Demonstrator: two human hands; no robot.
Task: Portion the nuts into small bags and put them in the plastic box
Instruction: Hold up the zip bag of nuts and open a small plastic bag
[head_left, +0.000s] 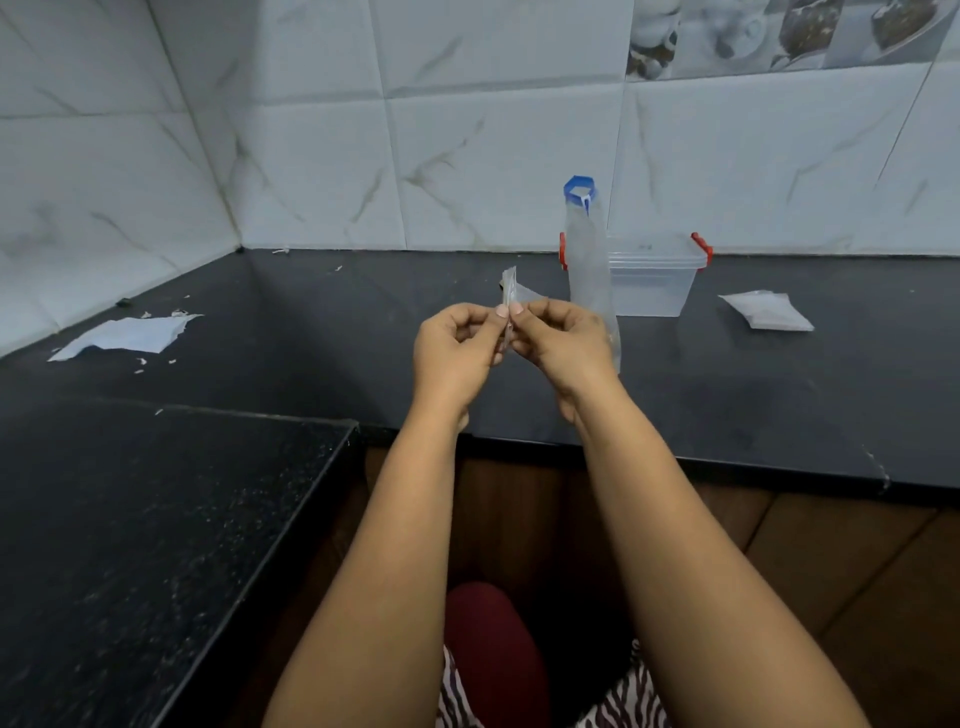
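A small clear plastic bag (510, 292) is pinched at its edge between the thumbs and forefingers of my left hand (457, 349) and my right hand (563, 345), held above the black counter (322, 332). Behind my right hand stands a tall clear bag with a blue zip top (586, 244); what it holds is hidden. A clear plastic box with red clips (655, 278) sits with its lid on, behind that tall bag. I cannot see any nuts.
A flat stack of small clear bags (766, 310) lies at the right of the counter. Torn white paper (124, 336) and scraps lie at the left. A lower black surface (156, 519) fills the near left. Tiled walls close the back and left.
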